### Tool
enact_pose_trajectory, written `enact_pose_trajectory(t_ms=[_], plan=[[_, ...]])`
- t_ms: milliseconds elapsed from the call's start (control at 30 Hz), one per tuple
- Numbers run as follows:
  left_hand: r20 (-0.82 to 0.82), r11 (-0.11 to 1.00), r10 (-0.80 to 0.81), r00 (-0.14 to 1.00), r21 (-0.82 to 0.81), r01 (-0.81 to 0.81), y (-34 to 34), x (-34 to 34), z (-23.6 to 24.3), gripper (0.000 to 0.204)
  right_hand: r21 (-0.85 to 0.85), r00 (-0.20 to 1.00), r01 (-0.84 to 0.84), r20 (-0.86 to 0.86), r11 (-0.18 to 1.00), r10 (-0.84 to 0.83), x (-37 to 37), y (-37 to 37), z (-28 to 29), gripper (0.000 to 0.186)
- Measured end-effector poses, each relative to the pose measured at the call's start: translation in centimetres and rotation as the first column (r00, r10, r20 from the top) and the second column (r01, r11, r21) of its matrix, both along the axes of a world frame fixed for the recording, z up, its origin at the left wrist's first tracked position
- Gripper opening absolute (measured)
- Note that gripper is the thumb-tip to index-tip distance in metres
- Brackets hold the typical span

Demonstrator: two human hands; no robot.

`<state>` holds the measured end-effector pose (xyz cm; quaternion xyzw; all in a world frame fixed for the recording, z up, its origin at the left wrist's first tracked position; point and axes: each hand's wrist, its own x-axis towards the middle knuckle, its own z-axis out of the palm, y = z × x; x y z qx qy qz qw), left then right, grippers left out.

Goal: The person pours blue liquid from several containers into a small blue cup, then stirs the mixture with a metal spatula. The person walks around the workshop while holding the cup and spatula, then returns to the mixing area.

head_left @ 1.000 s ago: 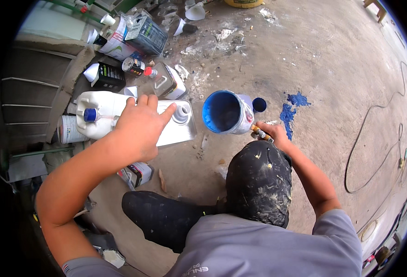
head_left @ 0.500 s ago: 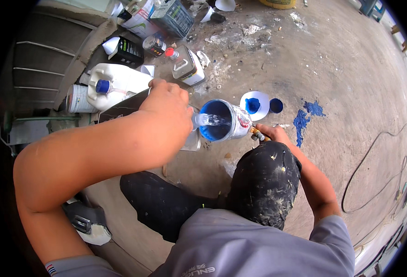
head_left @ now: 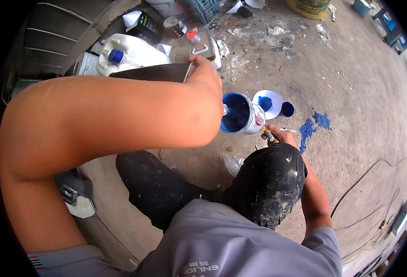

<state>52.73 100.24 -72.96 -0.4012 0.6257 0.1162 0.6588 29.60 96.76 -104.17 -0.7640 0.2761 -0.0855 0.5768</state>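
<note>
The step in hand looks like pouring: the left hand (head_left: 206, 76) has its grip closed on the edge of a metal tin (head_left: 159, 73), and clear liquid (head_left: 226, 110) runs into the blue-lined cup (head_left: 256, 114), which sits just beyond the right knee. The right hand's (head_left: 283, 135) grip is clenched around a brass-coloured fitting (head_left: 269, 135) at the cup's base. The tin's mouth is hidden behind the forearm, so its exact tilt is hard to judge. The next move seems to call for steadying the cup while watching its level, then easing the tin upright.
</note>
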Motion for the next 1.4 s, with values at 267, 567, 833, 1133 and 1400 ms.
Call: enact_pose_trajectory(t_ms=[267, 567, 833, 1133, 1400], plan=[[-0.015, 0.998, 0.053, 0.998, 0.016, -0.053, 0.1, 0.7, 0.4, 0.071, 0.059, 0.998, 0.065, -0.004, 0.996, -0.065, 0.4, 0.4, 0.6, 0.042], [-0.149, 0.987, 0.011, 0.989, -0.16, -0.035, 2.6, 3.8, 0.0, 0.09, 0.137, 0.995, 0.017, -0.095, 0.99, -0.004, 0.9, -0.1, 2.0, 0.046], [-0.579, 0.82, -0.024, 0.815, -0.477, -0.315, 4.5, 11.9, -3.8, 0.102, 0.14, 0.974, 0.2, 0.082, 0.97, -0.213, 1.4, 0.0, 1.5, 0.037], [-0.777, 0.425, -0.149, 0.612, -0.609, -0.67, -2.3, 14.8, -18.5, 0.107, -0.037, 0.92, 0.381, 0.115, 0.924, -0.375, 0.2, -0.7, 2.6, 0.036], [-0.824, 0.35, -0.136, 0.55, -0.559, -0.752, -9.8, 13.1, -23.7, 0.12, -0.16, 0.838, 0.544, 0.072, 0.823, -0.54, -4.2, 0.4, 4.1, 0.026]])
